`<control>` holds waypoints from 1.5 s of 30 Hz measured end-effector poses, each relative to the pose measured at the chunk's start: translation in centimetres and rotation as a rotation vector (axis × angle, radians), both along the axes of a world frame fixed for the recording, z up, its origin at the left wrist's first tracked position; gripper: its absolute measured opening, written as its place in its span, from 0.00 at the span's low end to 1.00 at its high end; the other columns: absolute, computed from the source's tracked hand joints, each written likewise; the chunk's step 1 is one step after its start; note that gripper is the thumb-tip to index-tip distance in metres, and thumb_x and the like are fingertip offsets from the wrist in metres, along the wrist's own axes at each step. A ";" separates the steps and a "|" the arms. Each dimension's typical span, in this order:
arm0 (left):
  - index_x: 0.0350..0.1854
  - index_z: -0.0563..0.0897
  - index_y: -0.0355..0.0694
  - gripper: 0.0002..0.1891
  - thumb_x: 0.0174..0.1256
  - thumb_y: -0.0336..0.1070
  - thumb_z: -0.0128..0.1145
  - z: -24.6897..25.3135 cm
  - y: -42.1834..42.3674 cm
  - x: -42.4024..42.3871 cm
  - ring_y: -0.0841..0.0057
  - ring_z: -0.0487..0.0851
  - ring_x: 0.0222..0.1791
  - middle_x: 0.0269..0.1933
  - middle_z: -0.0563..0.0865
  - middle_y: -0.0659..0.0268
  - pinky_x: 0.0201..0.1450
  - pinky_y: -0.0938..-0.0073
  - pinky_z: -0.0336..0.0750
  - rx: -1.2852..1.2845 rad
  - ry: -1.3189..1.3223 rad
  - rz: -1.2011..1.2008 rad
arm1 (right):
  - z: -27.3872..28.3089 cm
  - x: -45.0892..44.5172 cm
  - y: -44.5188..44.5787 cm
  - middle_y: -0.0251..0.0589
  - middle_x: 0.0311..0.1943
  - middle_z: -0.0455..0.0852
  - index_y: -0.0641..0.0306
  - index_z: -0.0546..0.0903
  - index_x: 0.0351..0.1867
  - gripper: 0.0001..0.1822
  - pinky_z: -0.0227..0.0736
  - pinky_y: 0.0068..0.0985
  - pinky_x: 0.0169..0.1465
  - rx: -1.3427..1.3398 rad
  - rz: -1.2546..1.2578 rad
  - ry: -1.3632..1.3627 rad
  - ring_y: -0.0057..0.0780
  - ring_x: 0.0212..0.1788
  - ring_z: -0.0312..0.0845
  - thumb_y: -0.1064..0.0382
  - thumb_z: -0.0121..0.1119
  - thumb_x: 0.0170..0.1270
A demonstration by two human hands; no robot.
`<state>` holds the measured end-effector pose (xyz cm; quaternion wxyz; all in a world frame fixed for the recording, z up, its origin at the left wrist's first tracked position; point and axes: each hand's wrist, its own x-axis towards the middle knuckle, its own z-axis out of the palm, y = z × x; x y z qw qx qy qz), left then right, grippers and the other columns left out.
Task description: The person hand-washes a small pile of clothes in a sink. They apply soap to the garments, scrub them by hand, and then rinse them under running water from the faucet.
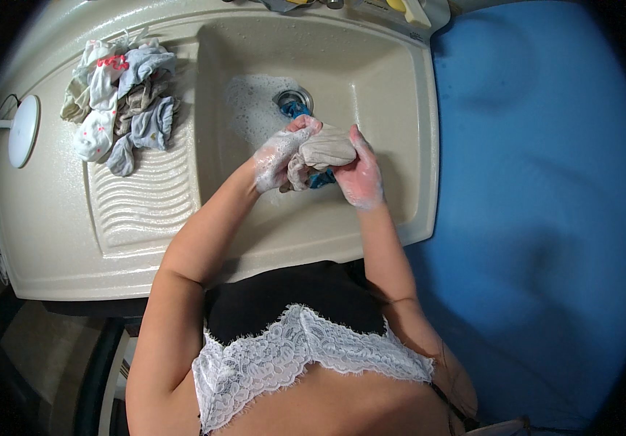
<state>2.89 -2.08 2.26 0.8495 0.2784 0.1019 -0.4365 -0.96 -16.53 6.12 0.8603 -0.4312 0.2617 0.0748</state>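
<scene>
Over the beige sink basin [302, 54], a wet beige cloth garment [328, 148] is stretched between my two hands. My left hand [285, 155], coated in soap suds, grips its bunched left side. On the opposite side my right hand [363, 171] holds the cloth, palm facing inward with the thumb up. Beneath lies a blue cloth item [294, 109], partly hidden by my hands and reaching up to the metal drain [308, 98]. White foam [253, 106] spreads over the basin floor left of the drain.
A heap of wet small garments [144, 71], white, grey and brownish, lies on the ribbed drainboard [144, 210] to the left. A white disc on a stem [24, 131] stands at the far left. Beside the sink's right edge rises a blue wall [525, 163]. A yellow-and-white brush [413, 12] rests at the back rim.
</scene>
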 end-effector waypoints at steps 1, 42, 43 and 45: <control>0.37 0.71 0.51 0.11 0.65 0.49 0.56 0.4 0.1 -0.1 0.84 0.74 0.20 0.27 0.76 0.74 0.13 0.85 0.64 -0.011 0.042 0.009 | -0.4 -0.1 0.5 0.39 0.40 0.79 0.62 0.75 0.38 0.10 0.73 0.24 0.44 -0.088 -0.024 -0.027 0.26 0.41 0.77 0.58 0.53 0.66; 0.40 0.71 0.49 0.12 0.68 0.51 0.50 -0.2 0.9 1.2 0.88 0.62 0.13 0.20 0.70 0.72 0.15 0.86 0.57 0.004 0.086 0.261 | -2.9 3.4 0.5 0.30 0.25 0.79 0.58 0.76 0.30 0.14 0.68 0.19 0.26 -0.376 0.237 -0.025 0.18 0.23 0.72 0.50 0.60 0.62; 0.41 0.72 0.49 0.13 0.68 0.52 0.50 0.2 0.4 1.3 0.85 0.66 0.16 0.21 0.73 0.71 0.18 0.84 0.62 0.074 0.137 0.305 | -2.1 2.6 1.6 0.31 0.21 0.78 0.58 0.76 0.27 0.15 0.67 0.20 0.24 -0.627 0.310 -0.028 0.18 0.21 0.71 0.50 0.60 0.62; 0.42 0.73 0.49 0.15 0.67 0.54 0.49 1.0 -0.5 1.4 0.80 0.75 0.21 0.23 0.77 0.69 0.24 0.80 0.71 0.211 0.237 0.382 | -3.9 1.8 3.2 0.41 0.12 0.74 0.59 0.75 0.18 0.16 0.66 0.24 0.19 -1.240 0.354 -0.588 0.26 0.13 0.69 0.54 0.61 0.60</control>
